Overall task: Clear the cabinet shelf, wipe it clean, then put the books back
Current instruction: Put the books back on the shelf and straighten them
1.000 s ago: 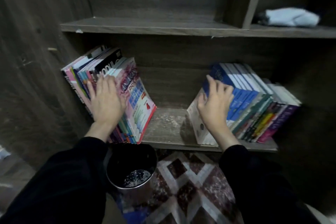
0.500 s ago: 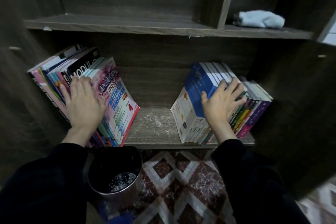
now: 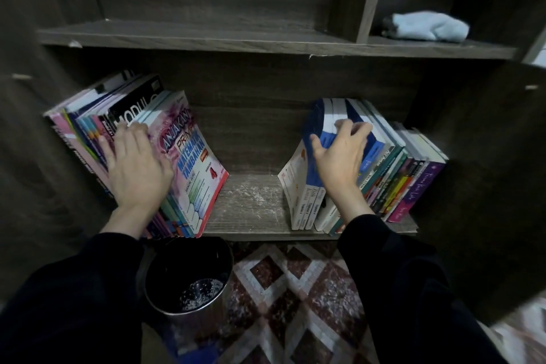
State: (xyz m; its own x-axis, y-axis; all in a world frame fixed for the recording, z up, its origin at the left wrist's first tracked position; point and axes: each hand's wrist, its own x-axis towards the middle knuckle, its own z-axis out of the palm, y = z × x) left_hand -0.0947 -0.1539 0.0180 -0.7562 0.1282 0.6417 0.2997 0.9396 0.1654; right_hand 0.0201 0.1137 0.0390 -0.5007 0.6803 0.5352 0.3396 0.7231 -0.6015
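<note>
Two leaning groups of books stand on the dusty lower cabinet shelf (image 3: 248,204). The left books (image 3: 192,162) tilt left, with a pink maths workbook in front. My left hand (image 3: 136,168) rests flat on their spines, fingers straight. The right books (image 3: 396,174) tilt right, with several blue-and-white books (image 3: 304,186) at their left end. My right hand (image 3: 339,154) grips those blue books, thumb on the left face and fingers curled over the top edges. A pale blue cloth (image 3: 428,28) lies on the upper shelf at the right.
A round black bin (image 3: 189,278) with bits of debris inside stands on the floor below the shelf's left half. A patterned red and white rug (image 3: 295,289) covers the floor. An open cabinet door (image 3: 484,186) hangs at the right. The upper shelf's left bay is bare.
My right hand went from lying flat on the blue books to curling round them, and they have tipped slightly away from the others. The left hand stays on its books.
</note>
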